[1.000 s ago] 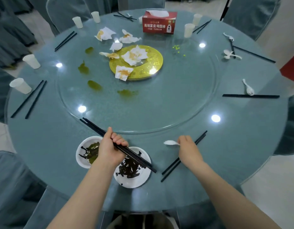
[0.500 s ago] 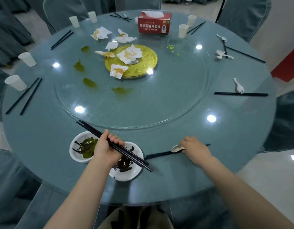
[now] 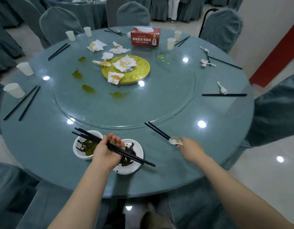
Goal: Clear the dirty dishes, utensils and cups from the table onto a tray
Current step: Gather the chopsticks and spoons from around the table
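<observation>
My left hand (image 3: 106, 151) grips a bundle of black chopsticks (image 3: 136, 158) above two white bowls (image 3: 77, 150) (image 3: 138, 166) with dark leftovers at the table's near edge. My right hand (image 3: 190, 148) holds a white spoon (image 3: 175, 140) together with a pair of black chopsticks (image 3: 157, 130) that points away to the upper left. More chopsticks (image 3: 21, 103) (image 3: 224, 95), spoons (image 3: 223, 88) (image 3: 206, 62) and paper cups (image 3: 14, 90) (image 3: 25, 68) (image 3: 171, 43) lie around the round blue-green table (image 3: 44, 146). No tray is in view.
A glass turntable (image 3: 159, 104) carries a gold disc (image 3: 141, 71), crumpled napkins (image 3: 124, 63), green spills (image 3: 88, 88) and a red tissue box (image 3: 145, 37). Covered chairs (image 3: 60, 23) (image 3: 222, 28) ring the table; a red pillar (image 3: 278, 52) stands to the right.
My right hand has lifted the spoon and chopsticks off the table, and the chopsticks now point up-left. The left hand keeps its bundle over the bowls. The camera has pulled back.
</observation>
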Available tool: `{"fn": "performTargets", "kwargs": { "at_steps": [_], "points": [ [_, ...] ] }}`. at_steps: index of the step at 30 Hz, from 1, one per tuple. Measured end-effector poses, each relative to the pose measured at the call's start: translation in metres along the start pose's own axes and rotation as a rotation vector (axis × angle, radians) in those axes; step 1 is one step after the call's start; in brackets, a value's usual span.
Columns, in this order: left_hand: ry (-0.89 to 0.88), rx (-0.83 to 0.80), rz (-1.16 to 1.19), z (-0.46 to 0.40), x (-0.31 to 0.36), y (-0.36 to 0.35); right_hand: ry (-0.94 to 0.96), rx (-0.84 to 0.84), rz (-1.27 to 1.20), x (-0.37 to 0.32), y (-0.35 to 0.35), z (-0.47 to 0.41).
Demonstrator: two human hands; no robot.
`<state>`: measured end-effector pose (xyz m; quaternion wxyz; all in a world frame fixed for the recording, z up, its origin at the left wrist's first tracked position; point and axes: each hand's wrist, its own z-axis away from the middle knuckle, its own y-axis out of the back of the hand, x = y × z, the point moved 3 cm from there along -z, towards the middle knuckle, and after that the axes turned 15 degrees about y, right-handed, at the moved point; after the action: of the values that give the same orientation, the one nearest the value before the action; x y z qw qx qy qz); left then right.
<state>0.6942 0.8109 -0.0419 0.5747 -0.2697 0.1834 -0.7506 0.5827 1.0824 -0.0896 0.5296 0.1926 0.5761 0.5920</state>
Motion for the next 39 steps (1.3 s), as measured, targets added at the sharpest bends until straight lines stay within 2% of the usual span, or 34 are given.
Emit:
{"fn": "performTargets", "kwargs": {
  "at_steps": [5, 11, 16, 20, 25, 30, 36, 39],
  "points": [
    [-0.028, -0.040, -0.089, 0.019, -0.001, 0.024, 0.076, 0.113, -0.272, -0.085, 0.026, 0.031],
    [-0.034, -0.078, -0.183, 0.047, -0.012, 0.036, 0.195, 0.096, -0.447, -0.171, 0.027, 0.067],
    [-0.055, -0.154, -0.149, 0.068, -0.030, 0.019, 0.197, 0.126, -0.414, -0.192, 0.031, 0.087],
    [-0.056, -0.145, -0.172, 0.076, -0.042, 0.009, 0.165, 0.170, -0.356, -0.186, 0.038, 0.107],
    [-0.029, -0.200, -0.164, 0.086, -0.072, -0.016, 0.159, 0.238, -0.297, -0.157, 0.057, 0.133],
    [-0.047, -0.239, -0.215, 0.085, -0.125, -0.057, -0.033, 0.385, -0.290, -0.073, 0.078, 0.191],
    [0.026, -0.315, -0.237, 0.092, -0.261, -0.110, -0.229, 0.678, -0.615, 0.060, 0.106, 0.286],
    [0.056, -0.334, -0.242, 0.100, -0.347, -0.128, -0.268, 0.715, -0.629, 0.124, 0.115, 0.328]
  ]
}}
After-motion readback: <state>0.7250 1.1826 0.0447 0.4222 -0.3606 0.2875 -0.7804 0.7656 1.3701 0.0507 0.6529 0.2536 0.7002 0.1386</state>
